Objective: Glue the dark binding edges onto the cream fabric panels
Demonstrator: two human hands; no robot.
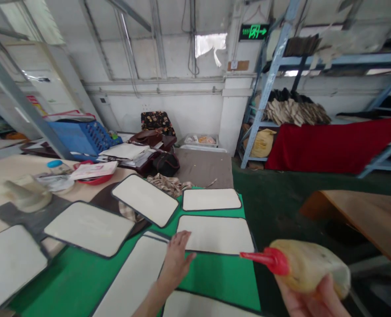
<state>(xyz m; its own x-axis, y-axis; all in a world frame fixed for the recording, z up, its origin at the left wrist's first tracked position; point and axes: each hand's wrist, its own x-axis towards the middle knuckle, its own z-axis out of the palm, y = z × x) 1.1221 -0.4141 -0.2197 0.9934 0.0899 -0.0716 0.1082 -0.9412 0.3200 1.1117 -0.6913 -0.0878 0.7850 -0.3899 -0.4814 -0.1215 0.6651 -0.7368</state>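
My right hand point(314, 299) is wrapped round a cloudy, yellowish squeeze bottle point(317, 264) with a red nozzle. The bottle lies on its side in the air, its tip pointing left toward the table. My left hand point(178, 255) has its fingers stretched out and thumb apart, at the left edge of a white dark-edged panel point(218, 234); whether it touches the panel I cannot tell. Beneath that wrist runs another white panel point(136, 277). A similar panel point(212, 199) lies just behind, and part of one point(202, 306) shows at the bottom edge.
More panels point(90, 229) spread leftward over the green tabletop point(66, 273). At the left are a tape dispenser point(25, 193), a red bowl point(96, 178) and a blue basket point(79, 136). A brown sheet point(357, 215) juts in at right. Blue shelving point(264, 88) stands behind.
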